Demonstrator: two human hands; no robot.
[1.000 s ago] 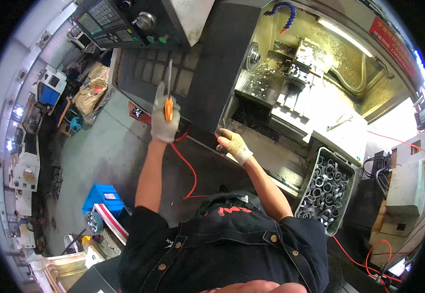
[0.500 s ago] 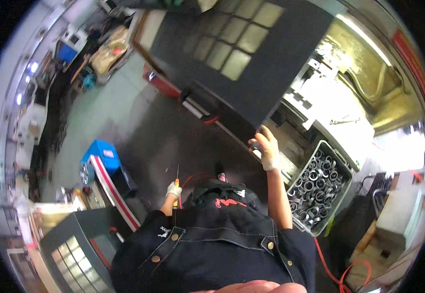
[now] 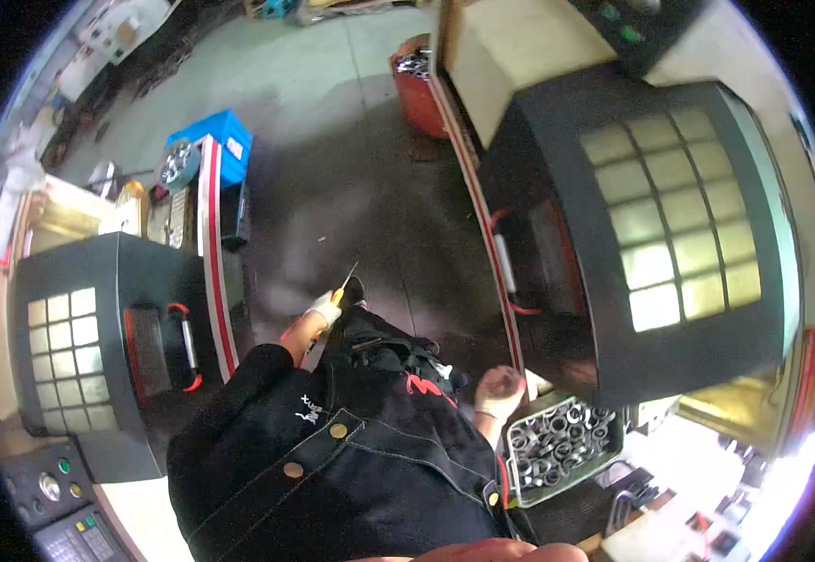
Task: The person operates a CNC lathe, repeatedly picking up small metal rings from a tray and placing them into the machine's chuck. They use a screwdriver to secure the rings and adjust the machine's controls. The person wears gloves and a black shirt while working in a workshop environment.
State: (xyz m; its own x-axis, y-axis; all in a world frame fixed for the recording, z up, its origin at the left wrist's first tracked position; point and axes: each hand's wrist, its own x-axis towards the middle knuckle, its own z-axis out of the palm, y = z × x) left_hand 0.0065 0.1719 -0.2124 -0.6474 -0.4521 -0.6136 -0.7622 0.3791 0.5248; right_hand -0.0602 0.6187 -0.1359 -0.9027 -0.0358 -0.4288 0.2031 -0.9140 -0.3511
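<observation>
My left hand [image 3: 325, 308], in a pale work glove, is closed around a yellow-handled tool [image 3: 337, 295] with a long thin shaft pointing up and ahead, like a screwdriver. To the right, my gloved right hand [image 3: 498, 393] is held low beside a grey-green crate [image 3: 514, 468]. Its fingers look curled; a dark patch shows at them, and what they hold is too blurred to name. The crate is full of dark and shiny metal rings [image 3: 562, 442]. Both hands are in the air, apart from each other.
A large dark machine door [image 3: 557, 122] with a paned window and handle [image 3: 505, 262] stands at right. Another machine [image 3: 155, 281] is at left, near a red-and-white rail [image 3: 211, 225] and a blue box [image 3: 234, 150]. Ahead, a red bin [image 3: 417, 103] stands on the dark floor.
My view has swung right, away from the bright machine opening. My right hand has come down from the edge of the machine door and nearer my body. My left hand still grips the yellow-handled tool.
</observation>
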